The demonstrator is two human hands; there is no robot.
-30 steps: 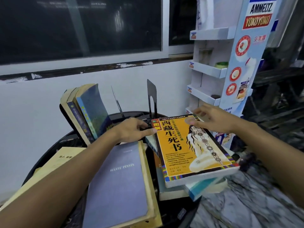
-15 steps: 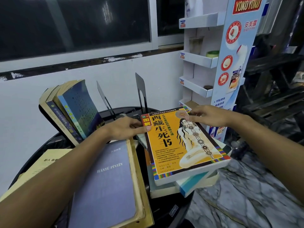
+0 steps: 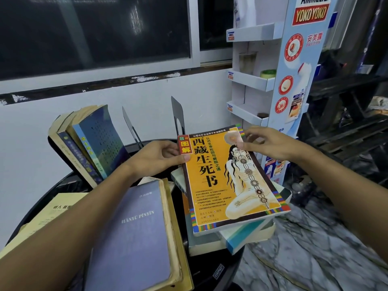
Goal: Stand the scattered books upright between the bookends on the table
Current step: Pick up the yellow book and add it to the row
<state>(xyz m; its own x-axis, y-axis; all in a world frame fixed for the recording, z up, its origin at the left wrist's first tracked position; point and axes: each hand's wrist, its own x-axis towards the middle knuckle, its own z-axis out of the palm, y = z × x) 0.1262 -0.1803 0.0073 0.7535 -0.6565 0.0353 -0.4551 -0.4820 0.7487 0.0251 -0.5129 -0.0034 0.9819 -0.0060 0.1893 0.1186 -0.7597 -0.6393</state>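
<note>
Orange book [image 3: 228,179] is lying face up on a stack of books [image 3: 245,236] at the right side of the round black table [image 3: 210,276], between both hands at its far end. Left hand [image 3: 159,157] is gripping the far left corner, thumb pressing on the cover. Right hand [image 3: 270,143] is pinching the far right corner. A black bookend [image 3: 178,114] is standing just behind the book, with a second bookend [image 3: 129,122] to its left (leaning books [image 3: 90,143] further left). A purple book [image 3: 134,227] is lying flat beside the left forearm.
</note>
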